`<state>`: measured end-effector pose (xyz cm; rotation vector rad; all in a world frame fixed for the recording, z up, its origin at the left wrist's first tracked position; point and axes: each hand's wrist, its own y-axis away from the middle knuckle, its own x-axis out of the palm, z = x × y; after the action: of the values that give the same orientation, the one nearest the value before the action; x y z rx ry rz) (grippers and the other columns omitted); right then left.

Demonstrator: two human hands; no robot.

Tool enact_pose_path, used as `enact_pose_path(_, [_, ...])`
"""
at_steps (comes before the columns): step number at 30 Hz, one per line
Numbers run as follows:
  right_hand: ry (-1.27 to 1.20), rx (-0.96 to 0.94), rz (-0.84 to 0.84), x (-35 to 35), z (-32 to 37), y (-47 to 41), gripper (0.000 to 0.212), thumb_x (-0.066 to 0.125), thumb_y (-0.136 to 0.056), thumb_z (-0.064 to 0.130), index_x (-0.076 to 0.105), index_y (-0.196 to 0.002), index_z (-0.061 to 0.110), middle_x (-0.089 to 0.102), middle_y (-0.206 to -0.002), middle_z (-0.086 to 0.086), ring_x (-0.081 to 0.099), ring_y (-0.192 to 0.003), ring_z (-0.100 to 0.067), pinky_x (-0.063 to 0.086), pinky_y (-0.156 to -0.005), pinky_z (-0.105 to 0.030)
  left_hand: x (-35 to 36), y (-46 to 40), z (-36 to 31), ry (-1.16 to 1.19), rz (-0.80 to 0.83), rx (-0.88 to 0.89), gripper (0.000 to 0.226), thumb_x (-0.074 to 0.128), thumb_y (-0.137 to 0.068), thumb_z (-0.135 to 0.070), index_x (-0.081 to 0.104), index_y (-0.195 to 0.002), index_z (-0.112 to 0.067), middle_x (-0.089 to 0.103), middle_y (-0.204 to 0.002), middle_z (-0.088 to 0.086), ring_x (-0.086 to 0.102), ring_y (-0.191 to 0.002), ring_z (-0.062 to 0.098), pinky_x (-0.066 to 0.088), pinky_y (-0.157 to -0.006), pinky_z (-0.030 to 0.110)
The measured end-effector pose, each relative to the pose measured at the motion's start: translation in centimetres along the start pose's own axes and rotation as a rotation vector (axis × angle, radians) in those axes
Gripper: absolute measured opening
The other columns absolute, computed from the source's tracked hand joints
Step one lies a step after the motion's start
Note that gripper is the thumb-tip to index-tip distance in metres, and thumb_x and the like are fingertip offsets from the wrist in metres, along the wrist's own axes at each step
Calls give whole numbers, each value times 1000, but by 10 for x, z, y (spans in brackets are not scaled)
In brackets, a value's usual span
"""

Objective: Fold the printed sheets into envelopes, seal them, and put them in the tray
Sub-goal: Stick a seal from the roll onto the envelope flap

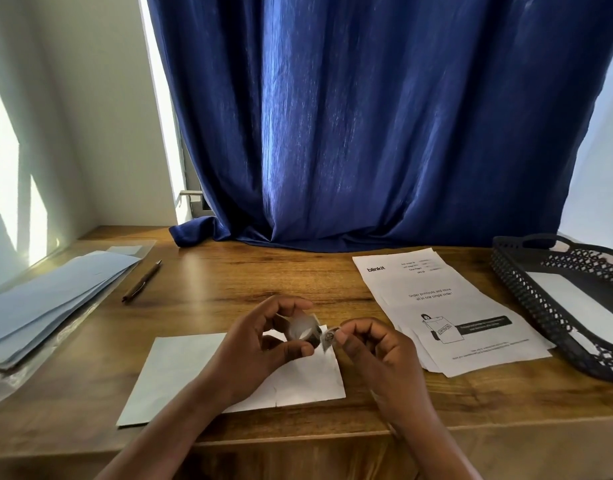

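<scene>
My left hand point(263, 344) grips a small roll of clear tape point(303, 329) above the table. Beside it, my right hand point(371, 348) pinches the loose end of the tape point(327, 339). Under both hands a white envelope point(180, 372) lies flat near the table's front edge, partly hidden by my left forearm. A stack of printed sheets point(447, 306) rests to the right. At the far right stands a black mesh tray point(527, 289) with a white envelope point(575, 299) inside.
A pile of blue-grey envelopes point(52, 303) in a plastic sleeve lies at the left, with a dark pen point(142, 281) beside it. A blue curtain point(367, 133) hangs down onto the back of the wooden table point(249, 271).
</scene>
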<state>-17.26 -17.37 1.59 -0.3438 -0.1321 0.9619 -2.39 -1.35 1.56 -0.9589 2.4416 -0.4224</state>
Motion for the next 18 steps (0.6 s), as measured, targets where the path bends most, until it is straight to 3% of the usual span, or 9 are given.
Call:
enact_pose_path(4, [-94,24,-65,-3,-1,-2,9,72,-87,17,77,-90,11,78,-86,-7,72,-79,-12,56,-72,-19,-3,-1,2,-14,-30,-10,48,85,-79,-34,64,-121,-44,70,-116,-6,68,-106,21,60,-78,29])
enact_pose_path(10, [-116,63,-77,-4,-1,-4,4,74,-88,9,76,-91,8,78,-86,-9,73,-80,-17,57,-72,-22,-28,-18,4,-70,-81,-128,57,83,-73,-43,63,-125,-32,72,-107,-9,70,-94,22,59,-75,31])
enact_pose_path(14, [-148,117,-67,-2,0,-5,8,79,-83,15,77,-89,11,78,-88,-9,73,-81,-19,59,-70,-24,-58,-39,11,-285,-117,-231,66,85,-62,-47,62,-122,-31,73,-93,-5,69,-83,24,59,-78,40])
enact_pose_path(18, [-140,130,-67,-2,-1,-6,11,81,-78,22,78,-86,16,79,-90,-9,73,-87,-29,59,-74,-29,-89,-54,28,-564,-140,-301,62,88,-77,-38,59,-130,-28,69,-107,-5,66,-82,14,58,-78,38])
